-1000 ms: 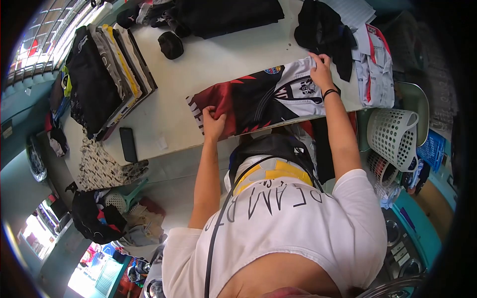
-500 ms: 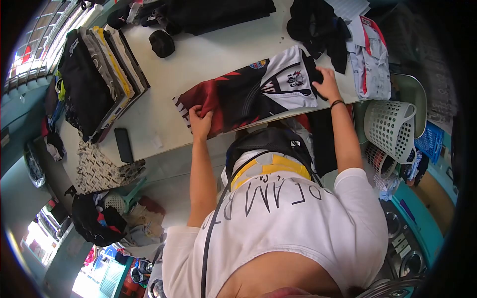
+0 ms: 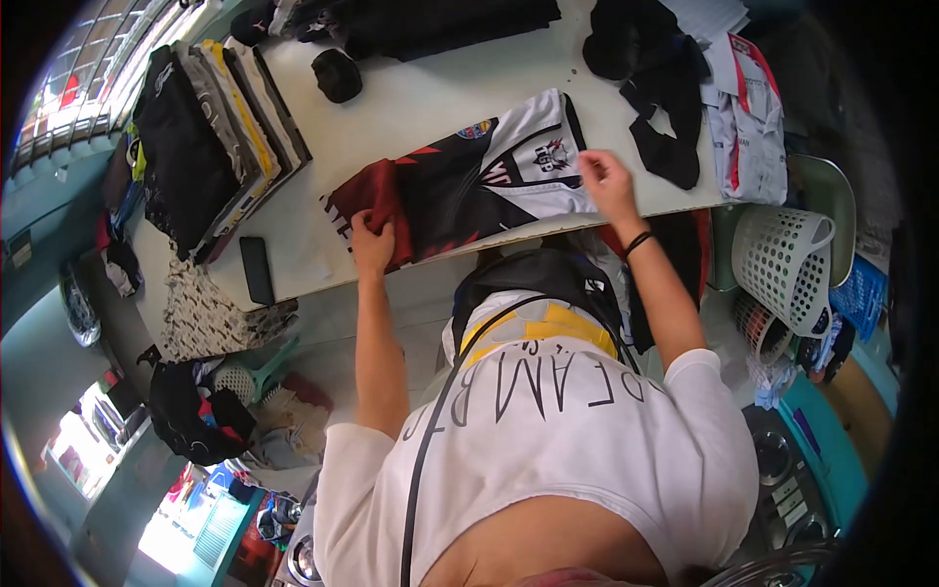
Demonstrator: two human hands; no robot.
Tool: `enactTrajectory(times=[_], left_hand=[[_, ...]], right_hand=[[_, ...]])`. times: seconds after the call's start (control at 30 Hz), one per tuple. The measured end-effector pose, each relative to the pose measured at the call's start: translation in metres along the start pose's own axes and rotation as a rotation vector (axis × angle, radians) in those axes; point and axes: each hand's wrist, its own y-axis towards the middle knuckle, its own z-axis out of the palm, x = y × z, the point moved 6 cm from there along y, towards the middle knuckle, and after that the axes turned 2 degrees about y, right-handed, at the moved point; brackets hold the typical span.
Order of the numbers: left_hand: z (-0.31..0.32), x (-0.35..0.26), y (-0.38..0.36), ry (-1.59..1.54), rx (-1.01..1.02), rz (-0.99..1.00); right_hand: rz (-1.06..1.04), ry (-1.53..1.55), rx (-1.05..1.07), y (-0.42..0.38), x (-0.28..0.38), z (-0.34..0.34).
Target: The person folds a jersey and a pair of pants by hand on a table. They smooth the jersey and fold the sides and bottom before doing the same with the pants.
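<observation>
A folded sports jersey (image 3: 445,191) in black, white and dark red lies flat along the front edge of the table, with a round badge and a crest on its upper side. My left hand (image 3: 374,241) grips the dark red end, thumb and fingers closed on the fabric. Beside the white end is my right hand (image 3: 608,186), its fingers curled in at the jersey's black-trimmed edge. Whether any cloth is between those fingers is hidden.
A stack of folded shirts (image 3: 191,147) stands on the left of the white table (image 3: 328,122), with a phone (image 3: 256,271) nearer the edge. Black garments (image 3: 646,93) and a folded white-and-red shirt (image 3: 745,127) lie at right. A white perforated basket (image 3: 782,259) hangs beyond the table's right end.
The jersey has shifted left along the table with my left hand on it. The black flap at its right end no longer shows. My right hand has moved left and its fingers have curled.
</observation>
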Motion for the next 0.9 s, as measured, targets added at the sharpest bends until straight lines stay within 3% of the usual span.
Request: enactTrajectory(times=[0.07,0.17,0.27,0.33,0.37,0.4,0.47,0.53,0.6,0.67,0.77,0.8,0.87,0.9], left_hand=[[-0.006,-0.027,-0.009,0.127,-0.046,0.083],[0.006,-0.058,-0.02,0.128,-0.094,0.22],[0.028,-0.096,-0.035,-0.018,-0.013,0.278],[0.049,-0.107,-0.046,-0.058,0.117,0.224],[0.053,-0.113,-0.054,-0.146,0.193,0.253],[0.06,-0.109,-0.061,-0.192,0.211,0.348],[0.045,-0.12,-0.072,-0.201,0.318,0.395],[0.024,-0.113,-0.069,-0.139,0.121,0.507],[0.013,-0.08,-0.053,-0.126,-0.017,0.315],[0.008,-0.056,-0.038,-0.076,-0.175,0.369],[0.017,-0.039,-0.031,0.096,-0.11,0.377],[0.019,-0.038,-0.032,0.096,-0.111,0.375],[0.034,-0.049,-0.038,0.168,-0.01,0.504],[0.044,-0.048,-0.039,0.168,0.034,0.524]], right_hand=[[0.331,0.47,0.3,-0.013,0.015,0.061],[0.694,0.56,0.772,-0.029,0.044,0.139],[0.881,0.595,0.786,-0.03,0.051,0.189],[0.836,0.799,0.685,-0.024,0.029,0.218],[1.04,0.645,0.564,-0.025,0.012,0.217],[0.99,0.6,0.469,-0.021,0.005,0.213],[0.694,0.684,0.565,-0.013,0.014,0.202],[0.606,0.73,0.574,-0.008,0.023,0.177],[0.62,0.743,0.641,-0.001,0.023,0.152],[0.636,0.771,0.587,0.007,0.049,0.107],[0.478,0.448,0.251,0.026,0.021,0.032],[0.407,0.169,0.138,0.031,-0.023,0.009],[0.25,-0.224,0.001,0.025,-0.066,-0.011],[0.245,-0.227,-0.002,0.026,-0.062,-0.012]])
